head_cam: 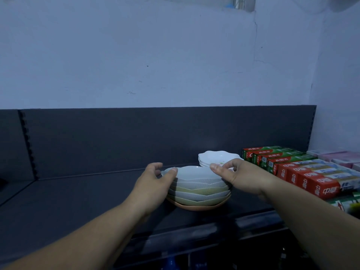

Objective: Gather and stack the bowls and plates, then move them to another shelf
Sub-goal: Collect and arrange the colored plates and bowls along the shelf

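On the dark shelf (78,195), the bowl stack (198,189) is clasped by the left grip (155,182) and right grip (235,175), with the white dishes (214,156) behind not yet gathered in.

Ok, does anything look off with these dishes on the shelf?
Nothing stands out. The stack of bowls sits level on the shelf, no visible chips or spills; the white dishes behind are neatly stacked too.

Glossy ceramic bowls (198,184) with ribbed sides sit on a matt dark shelf (78,195) beside shiny cardboard boxes (303,172).
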Demonstrator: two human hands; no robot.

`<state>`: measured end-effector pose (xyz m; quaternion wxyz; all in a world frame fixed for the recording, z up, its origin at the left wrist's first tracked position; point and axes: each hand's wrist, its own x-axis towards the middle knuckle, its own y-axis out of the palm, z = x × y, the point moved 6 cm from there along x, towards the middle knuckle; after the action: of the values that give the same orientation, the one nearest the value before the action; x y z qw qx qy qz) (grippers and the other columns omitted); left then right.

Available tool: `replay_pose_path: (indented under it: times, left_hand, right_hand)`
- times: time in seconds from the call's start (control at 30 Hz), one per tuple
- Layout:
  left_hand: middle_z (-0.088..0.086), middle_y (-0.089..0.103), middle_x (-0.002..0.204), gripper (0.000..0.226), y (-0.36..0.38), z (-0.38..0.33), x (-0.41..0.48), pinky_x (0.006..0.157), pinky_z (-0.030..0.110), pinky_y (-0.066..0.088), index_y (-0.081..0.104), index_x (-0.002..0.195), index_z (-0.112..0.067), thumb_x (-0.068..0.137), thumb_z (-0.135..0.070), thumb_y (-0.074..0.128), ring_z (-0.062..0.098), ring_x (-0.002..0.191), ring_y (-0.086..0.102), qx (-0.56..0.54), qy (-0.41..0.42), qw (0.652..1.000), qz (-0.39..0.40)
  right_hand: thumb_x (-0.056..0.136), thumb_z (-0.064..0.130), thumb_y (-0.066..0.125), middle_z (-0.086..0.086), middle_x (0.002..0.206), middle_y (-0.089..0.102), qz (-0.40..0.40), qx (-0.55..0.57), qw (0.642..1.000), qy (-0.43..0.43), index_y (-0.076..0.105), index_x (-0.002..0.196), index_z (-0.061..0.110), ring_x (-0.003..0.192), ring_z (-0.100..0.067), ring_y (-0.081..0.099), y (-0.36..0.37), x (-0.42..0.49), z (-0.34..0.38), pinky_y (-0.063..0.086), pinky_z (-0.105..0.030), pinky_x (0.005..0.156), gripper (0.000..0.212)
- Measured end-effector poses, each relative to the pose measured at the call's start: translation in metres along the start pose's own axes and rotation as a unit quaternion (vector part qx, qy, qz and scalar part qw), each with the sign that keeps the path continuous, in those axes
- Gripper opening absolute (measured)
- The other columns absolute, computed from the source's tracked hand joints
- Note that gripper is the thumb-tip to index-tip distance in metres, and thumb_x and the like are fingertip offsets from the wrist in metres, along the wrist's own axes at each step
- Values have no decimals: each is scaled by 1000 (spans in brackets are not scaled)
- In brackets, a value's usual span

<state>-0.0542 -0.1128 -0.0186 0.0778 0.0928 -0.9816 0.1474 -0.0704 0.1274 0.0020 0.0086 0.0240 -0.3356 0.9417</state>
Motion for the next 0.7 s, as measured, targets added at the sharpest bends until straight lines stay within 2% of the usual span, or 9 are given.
replay_pose_path:
  times: [0.07,0.17,0.23,0.3,0.37,0.4,0.57,0.7]
  left_hand:
    - [-4,50,135,64,0,1,0,97,27,37,41,138,-23,84,-50,62,13,119,51,4,-2,1000,1]
    - [-5,48,138,71,3,2,-3,94,24,34,36,142,-20,84,-53,60,10,116,49,5,-9,1000,14]
    - [-9,48,132,74,8,3,-6,91,23,31,33,145,-20,85,-55,58,7,109,45,-12,-25,999,34]
    - [-9,45,126,77,10,4,-8,91,23,30,29,147,-21,85,-57,57,8,109,43,-31,-38,998,48]
    - [-8,45,137,86,11,7,-7,98,27,32,25,149,-25,79,-65,57,14,118,46,-44,-51,996,58]
    - [-6,45,141,90,10,9,-5,99,30,33,24,149,-27,76,-69,57,18,122,47,-49,-58,995,61]
    - [-4,46,142,95,-7,18,-1,94,34,32,26,147,-32,68,-75,57,23,126,47,-67,-80,994,42]
    - [-2,48,141,101,-43,30,3,102,38,34,27,146,-31,62,-77,59,24,126,48,-82,-87,993,2]
  right_hand:
    - [68,76,62,-2,142,49,-9,-11,1000,0,53,132,24,128,-18,47,0,1,0,37,-27,94,83]
    - [74,73,60,-2,149,43,-13,-12,1000,12,43,143,25,132,-21,44,2,1,1,40,-30,97,86]
    - [75,74,57,-1,150,40,-2,5,999,40,36,148,27,131,-25,45,4,0,-1,45,-35,94,89]
    - [74,73,58,0,139,47,31,65,995,69,31,149,30,113,-28,57,10,-1,-5,57,-40,79,90]
    - [72,71,62,0,127,53,58,113,989,75,27,150,32,93,-28,63,17,-1,-6,61,-44,72,93]
    - [72,69,64,-2,125,55,65,120,988,73,25,151,32,90,-29,64,21,0,-6,61,-44,71,96]
    - [68,67,69,-5,129,54,100,125,986,52,20,152,31,91,-25,63,49,2,9,61,-36,70,104]
    - [68,66,71,-5,139,48,116,133,984,34,22,152,28,110,-28,61,80,2,33,61,-35,73,104]
